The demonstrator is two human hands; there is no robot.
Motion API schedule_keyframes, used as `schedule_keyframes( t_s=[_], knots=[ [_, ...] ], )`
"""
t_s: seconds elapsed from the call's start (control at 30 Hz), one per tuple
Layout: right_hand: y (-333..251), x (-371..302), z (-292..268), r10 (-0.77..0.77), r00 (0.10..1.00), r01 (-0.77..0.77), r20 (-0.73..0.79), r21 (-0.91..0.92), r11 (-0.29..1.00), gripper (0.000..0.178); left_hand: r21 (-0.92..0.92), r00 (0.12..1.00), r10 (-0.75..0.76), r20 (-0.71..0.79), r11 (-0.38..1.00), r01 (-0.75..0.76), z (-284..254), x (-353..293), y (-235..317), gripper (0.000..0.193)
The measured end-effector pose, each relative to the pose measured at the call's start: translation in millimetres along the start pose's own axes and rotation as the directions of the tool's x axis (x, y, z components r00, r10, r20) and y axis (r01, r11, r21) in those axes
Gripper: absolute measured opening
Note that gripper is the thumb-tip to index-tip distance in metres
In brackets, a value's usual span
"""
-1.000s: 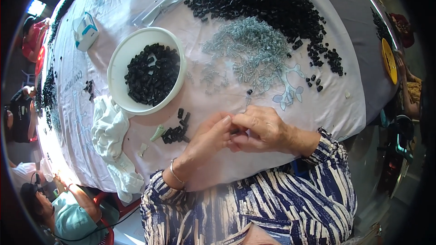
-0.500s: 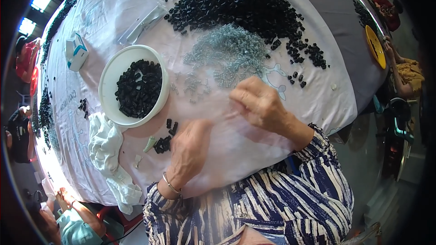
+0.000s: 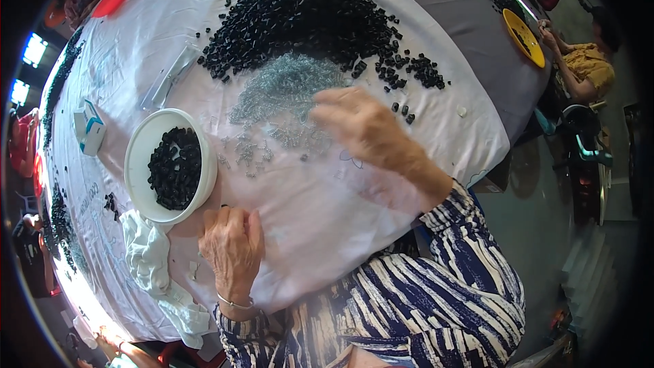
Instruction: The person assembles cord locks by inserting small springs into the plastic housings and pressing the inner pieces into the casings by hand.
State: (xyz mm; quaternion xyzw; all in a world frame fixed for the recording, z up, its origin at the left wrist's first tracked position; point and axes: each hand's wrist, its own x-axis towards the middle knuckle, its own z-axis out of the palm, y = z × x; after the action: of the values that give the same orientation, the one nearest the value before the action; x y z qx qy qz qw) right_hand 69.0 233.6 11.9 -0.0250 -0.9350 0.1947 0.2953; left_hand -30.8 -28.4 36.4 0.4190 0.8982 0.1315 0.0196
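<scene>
My left hand (image 3: 232, 249), with a bangle at the wrist, rests on the cloth below the white bowl (image 3: 210, 184). Its fingers are curled closed, and what they hold is hidden; a dark bit shows at the fingertips. My right hand (image 3: 364, 126) reaches over the near right edge of a heap of small silvery springs (image 3: 286, 85). Its fingers are drawn together, slightly blurred, and anything between them is too small to make out. Small black plastic pieces (image 3: 176, 167) lie in the bowl. Beyond the springs spreads a large pile of similar black pieces (image 3: 293, 17).
A crumpled white cloth (image 3: 145, 252) lies left of my left hand. Further left stands a white and blue box (image 3: 88, 128), with a clear plastic bag (image 3: 170, 78) behind the bowl. Other people sit around the table, one by a yellow plate (image 3: 523, 37).
My right hand has moved up and left to the springs. The left hand has moved left and down, over where loose black pieces lay. The whole view has shifted a little.
</scene>
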Motion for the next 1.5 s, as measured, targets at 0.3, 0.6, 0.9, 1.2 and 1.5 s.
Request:
schedule_keyframes(
  t_s=[0.3,0.6,0.9,1.2,1.5],
  knots=[
    [73.9,-32.6,-67.5,0.447,0.889,-0.453,-0.101,-0.057,0.889,0.015,-0.077,0.972,0.096,-0.214,0.99,-0.115,0.2,0.7,10.0,0.017],
    [84.0,-25.1,-25.8,0.369,0.923,-0.384,-0.111,-0.165,0.909,0.027,-0.429,0.892,0.424,-0.157,0.784,-0.448,25.4,-11.1,33.1,0.013],
    [74.1,-33.5,-27.7,0.321,0.92,-0.371,-0.225,-0.234,0.899,0.031,-0.505,0.885,0.441,-0.151,0.735,-0.452,33.6,-11.0,34.5,0.014],
    [71.3,4.4,-36.1,0.234,0.971,-0.237,-0.042,-0.217,0.947,0.027,-0.526,0.879,0.444,-0.171,0.714,-0.463,38.4,-9.7,32.9,0.014],
    [78.7,37.2,-19.2,0.332,0.876,-0.265,0.351,-0.225,0.937,0.036,-0.467,0.855,0.488,-0.178,0.723,-0.51,30.5,-10.3,30.1,0.014]
  ],
)
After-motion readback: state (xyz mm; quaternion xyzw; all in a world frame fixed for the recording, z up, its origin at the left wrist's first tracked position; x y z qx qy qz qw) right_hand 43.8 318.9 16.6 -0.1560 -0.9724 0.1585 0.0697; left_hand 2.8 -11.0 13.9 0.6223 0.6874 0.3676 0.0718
